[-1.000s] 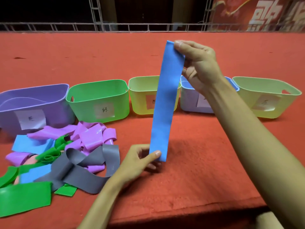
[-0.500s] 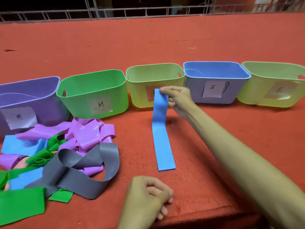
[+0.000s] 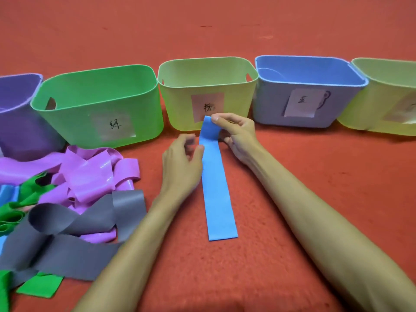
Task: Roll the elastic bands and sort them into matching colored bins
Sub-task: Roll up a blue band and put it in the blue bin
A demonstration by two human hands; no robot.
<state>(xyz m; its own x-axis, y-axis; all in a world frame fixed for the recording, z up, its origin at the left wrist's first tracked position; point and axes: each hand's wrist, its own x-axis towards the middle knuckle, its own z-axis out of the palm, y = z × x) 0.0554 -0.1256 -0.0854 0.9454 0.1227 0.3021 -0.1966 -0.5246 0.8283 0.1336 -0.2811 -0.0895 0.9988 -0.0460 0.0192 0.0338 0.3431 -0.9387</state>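
A blue elastic band [image 3: 217, 194] lies flat on the red cloth, running away from me toward the bins. My right hand [image 3: 234, 134] pinches its far end, lifted a little off the cloth. My left hand [image 3: 182, 163] hovers at the band's left edge near that end, fingers loosely curled, thumb touching the edge. Behind stand a purple bin [image 3: 15, 122], a green bin [image 3: 101, 109], a yellow-green bin [image 3: 180, 102], a blue bin [image 3: 270, 106] and another yellow-green bin [image 3: 369, 115], each with a paper label.
A heap of loose bands lies at the left: pink-purple bands [image 3: 90, 172], a long grey band [image 3: 74, 233], green bands [image 3: 40, 287] and a bit of blue at the frame edge. Red cloth covers the whole table [image 3: 315, 176].
My right hand lowered the band's far end closer to the cloth, so the band lies nearly flat. My left hand came forward from near me up to the band's far end.
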